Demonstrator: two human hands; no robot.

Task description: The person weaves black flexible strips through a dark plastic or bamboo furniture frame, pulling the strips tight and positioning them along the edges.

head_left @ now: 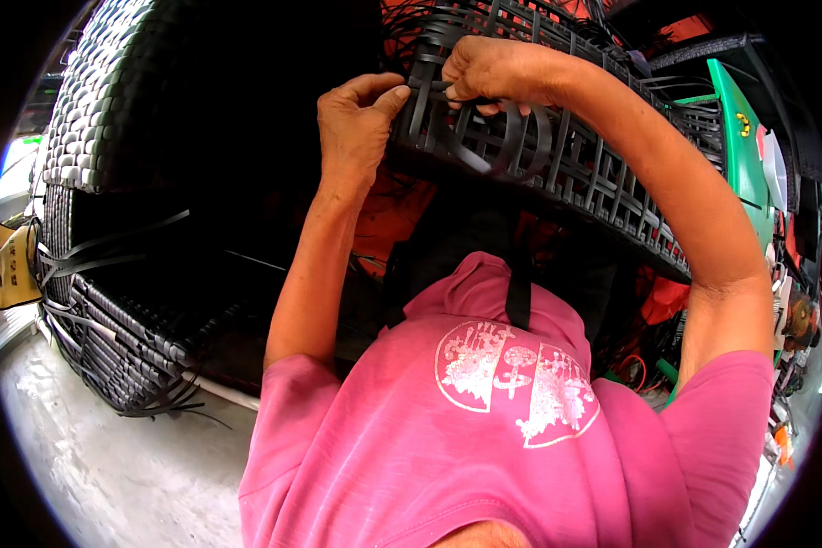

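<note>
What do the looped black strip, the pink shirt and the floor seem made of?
Looped black strip: probably plastic, smooth, faintly glossy; it bends into round loops and catches light. Pink shirt: matte fabric, perhaps cotton; it drapes in soft folds. Floor: possibly concrete, with a smooth, mottled grey surface.

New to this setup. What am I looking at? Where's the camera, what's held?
No machine here, just a person's two bare hands. The single picture comes from a fisheye camera on the wearer's head, looking down, so straight edges bend and the pink shirt is the wearer's own. The fingers of the right hand hold a looping black strip at an open black lattice. The left hand is at the lattice's left end; its grip is unclear. Further left is a tightly woven piece; below it, pale floor.
</note>
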